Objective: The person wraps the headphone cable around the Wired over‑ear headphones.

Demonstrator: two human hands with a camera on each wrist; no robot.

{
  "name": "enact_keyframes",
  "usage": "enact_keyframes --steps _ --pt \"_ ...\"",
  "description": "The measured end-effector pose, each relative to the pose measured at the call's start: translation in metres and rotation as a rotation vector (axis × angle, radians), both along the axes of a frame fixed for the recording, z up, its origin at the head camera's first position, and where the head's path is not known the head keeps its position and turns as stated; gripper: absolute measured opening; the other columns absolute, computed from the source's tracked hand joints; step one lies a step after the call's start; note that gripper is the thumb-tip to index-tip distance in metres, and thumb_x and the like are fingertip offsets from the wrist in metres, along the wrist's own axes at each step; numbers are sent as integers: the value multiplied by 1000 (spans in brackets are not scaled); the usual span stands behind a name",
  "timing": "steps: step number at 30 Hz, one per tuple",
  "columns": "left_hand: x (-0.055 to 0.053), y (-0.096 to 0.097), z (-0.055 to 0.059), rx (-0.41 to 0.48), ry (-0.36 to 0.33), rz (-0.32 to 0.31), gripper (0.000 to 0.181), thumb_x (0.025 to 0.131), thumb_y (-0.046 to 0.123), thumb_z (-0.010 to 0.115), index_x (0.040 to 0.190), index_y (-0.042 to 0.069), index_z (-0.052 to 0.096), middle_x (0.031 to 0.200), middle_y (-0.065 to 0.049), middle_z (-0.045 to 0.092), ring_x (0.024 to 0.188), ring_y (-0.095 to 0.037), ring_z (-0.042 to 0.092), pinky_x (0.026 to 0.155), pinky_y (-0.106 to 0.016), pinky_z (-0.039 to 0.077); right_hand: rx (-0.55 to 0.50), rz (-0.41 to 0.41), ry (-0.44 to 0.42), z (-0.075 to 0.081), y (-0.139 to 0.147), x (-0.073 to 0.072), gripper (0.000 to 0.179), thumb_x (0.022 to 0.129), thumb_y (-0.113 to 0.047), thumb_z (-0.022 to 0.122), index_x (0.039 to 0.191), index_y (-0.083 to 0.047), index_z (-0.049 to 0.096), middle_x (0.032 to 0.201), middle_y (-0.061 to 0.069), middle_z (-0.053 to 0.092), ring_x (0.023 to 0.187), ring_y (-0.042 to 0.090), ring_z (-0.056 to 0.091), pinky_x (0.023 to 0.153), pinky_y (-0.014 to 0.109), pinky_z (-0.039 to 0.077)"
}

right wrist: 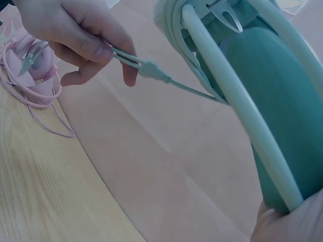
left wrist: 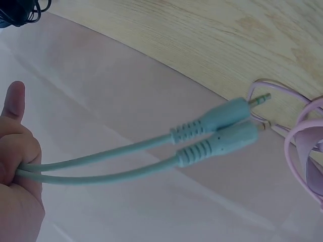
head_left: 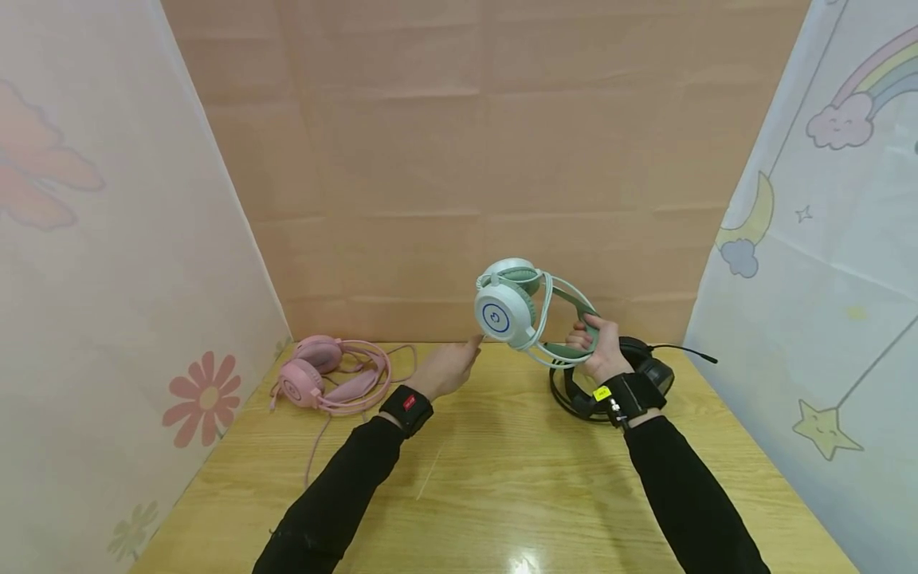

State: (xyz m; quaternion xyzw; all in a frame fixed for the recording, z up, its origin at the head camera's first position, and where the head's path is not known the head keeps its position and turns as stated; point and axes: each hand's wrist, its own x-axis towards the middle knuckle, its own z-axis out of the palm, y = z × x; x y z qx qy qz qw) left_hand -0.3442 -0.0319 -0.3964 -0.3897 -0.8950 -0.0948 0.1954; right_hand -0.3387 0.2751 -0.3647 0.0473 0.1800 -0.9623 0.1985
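My right hand (head_left: pixel 601 351) grips the headband of a white-and-green headset (head_left: pixel 505 307), held up above the table with its cable looped around it. In the right wrist view the green headband padding (right wrist: pixel 277 96) fills the right side. My left hand (head_left: pixel 448 368) pinches the headset's green cable (right wrist: pixel 176 84) between thumb and finger, just past the cable's split. Two green audio plugs (left wrist: pixel 227 123) stick out from that hand in the left wrist view, with their metal tips bare. The cable runs from the left hand back to the headset.
A pink headset (head_left: pixel 347 383) with its cable lies at the table's left. Behind my right wrist, a black headset (head_left: pixel 649 363) with a boom microphone lies at the right. The wooden table (head_left: pixel 495 478) is bounded by a brown back panel (head_left: pixel 445 159) and printed side panels.
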Motion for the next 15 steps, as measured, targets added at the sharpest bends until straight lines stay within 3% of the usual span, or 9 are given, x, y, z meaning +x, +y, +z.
enact_keyframes --steps 5,11,15 --pt "4 3 -3 -96 37 13 29 106 20 43 133 9 46 60 0 57 47 -9 52 47 -22 39 24 -62 -28 3 -4 1 33 106 -32 35 81 -12 40 64 -6 17 47 12 20 43 31 27" --pt "6 7 -8 -100 9 2 31 106 24 43 131 8 55 71 2 64 55 -7 56 51 -21 42 75 -183 -73 7 -5 2 30 106 -32 38 84 -13 40 62 -3 18 45 14 22 44 31 25" --pt "7 9 -8 -72 1 -16 23 105 24 46 122 12 58 66 4 59 53 -7 53 51 -23 42 124 -225 -96 8 -7 2 31 106 -34 37 83 -13 40 61 -3 19 43 13 21 44 30 22"
